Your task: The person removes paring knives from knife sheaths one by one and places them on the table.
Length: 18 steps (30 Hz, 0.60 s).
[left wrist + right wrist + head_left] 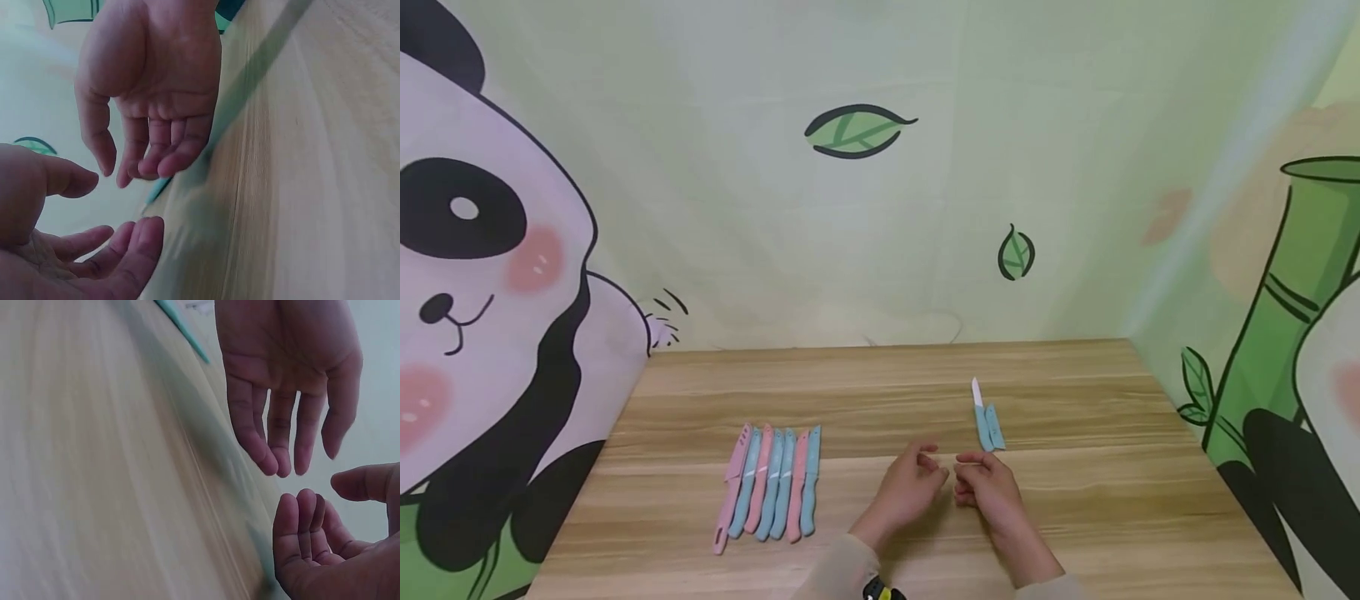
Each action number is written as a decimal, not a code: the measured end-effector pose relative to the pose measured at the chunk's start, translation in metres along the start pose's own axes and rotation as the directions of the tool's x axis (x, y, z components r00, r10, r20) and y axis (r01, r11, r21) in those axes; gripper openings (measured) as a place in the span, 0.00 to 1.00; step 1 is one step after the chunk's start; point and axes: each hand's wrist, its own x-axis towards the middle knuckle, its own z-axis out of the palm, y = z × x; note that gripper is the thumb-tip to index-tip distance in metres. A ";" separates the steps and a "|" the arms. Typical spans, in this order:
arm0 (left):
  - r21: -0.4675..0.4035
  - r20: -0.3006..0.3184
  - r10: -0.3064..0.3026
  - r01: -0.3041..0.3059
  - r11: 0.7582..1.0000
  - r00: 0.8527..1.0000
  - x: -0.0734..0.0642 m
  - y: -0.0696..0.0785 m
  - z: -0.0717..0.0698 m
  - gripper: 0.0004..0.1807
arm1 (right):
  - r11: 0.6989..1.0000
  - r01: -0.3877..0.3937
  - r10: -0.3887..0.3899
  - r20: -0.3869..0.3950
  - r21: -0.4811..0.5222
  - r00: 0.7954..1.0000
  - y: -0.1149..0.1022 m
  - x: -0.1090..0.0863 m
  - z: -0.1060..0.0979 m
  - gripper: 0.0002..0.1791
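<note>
Blue knife [982, 427]: right of centre, just beyond the right hand [990, 490]; blade [976, 392] bare. Overreaching could nick a finger.
Sheath [995, 427]: off, alongside; a hurried grab might knock it away.
Left hand [908, 485]: empty, fingers loosely bent.
Right hand: same, nothing grasped.
Row [771, 483]: seven knives, packed close; a dragging left sleeve [842, 571] could skew it.

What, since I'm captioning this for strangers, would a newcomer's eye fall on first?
Probably the large cartoon panda on the left of the backdrop. Next, the row of seven pink and blue knives on the table's left side; then, just beyond the right grip, the white-bladed knife beside a blue sheath.
</note>
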 end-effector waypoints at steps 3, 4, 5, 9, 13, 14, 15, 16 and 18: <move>-0.018 -0.002 -0.012 0.012 1.000 1.000 -0.013 -0.003 -0.010 0.25 | 1.000 0.017 -0.018 0.035 0.014 0.999 0.002 -0.006 0.011 0.17; -0.013 -0.008 -0.015 0.015 1.000 1.000 -0.018 -0.004 -0.013 0.25 | 1.000 0.019 -0.020 0.051 0.021 0.999 0.002 -0.007 0.014 0.17; -0.013 -0.011 -0.020 0.020 1.000 1.000 -0.022 -0.005 -0.017 0.24 | 0.999 0.021 -0.023 0.063 0.027 0.998 0.003 -0.009 0.017 0.17; 0.048 -0.069 -0.019 0.022 0.999 0.997 -0.038 -0.010 -0.031 0.23 | 0.999 0.001 -0.008 0.117 0.054 0.993 0.003 -0.015 0.027 0.18; 0.086 -0.137 -0.049 0.061 0.994 0.989 -0.051 -0.016 -0.043 0.23 | 0.996 -0.036 0.020 0.184 0.086 0.983 0.003 -0.020 0.036 0.21; 0.085 -0.152 -0.064 0.078 0.993 0.986 -0.054 -0.018 -0.046 0.23 | 0.995 -0.042 0.023 0.201 0.091 0.979 0.003 -0.022 0.039 0.22; 0.083 -0.165 -0.079 0.094 0.992 0.983 -0.056 -0.019 -0.049 0.23 | 0.995 -0.046 0.025 0.220 0.093 0.975 0.003 -0.023 0.041 0.22; 0.081 -0.178 -0.091 0.106 0.991 0.980 -0.059 -0.020 -0.052 0.23 | 0.994 -0.047 0.023 0.240 0.094 0.971 0.004 -0.024 0.043 0.23; 0.076 -0.205 -0.109 0.126 0.989 0.973 -0.064 -0.021 -0.058 0.24 | 0.994 -0.048 0.020 0.276 0.096 0.961 0.005 -0.026 0.048 0.24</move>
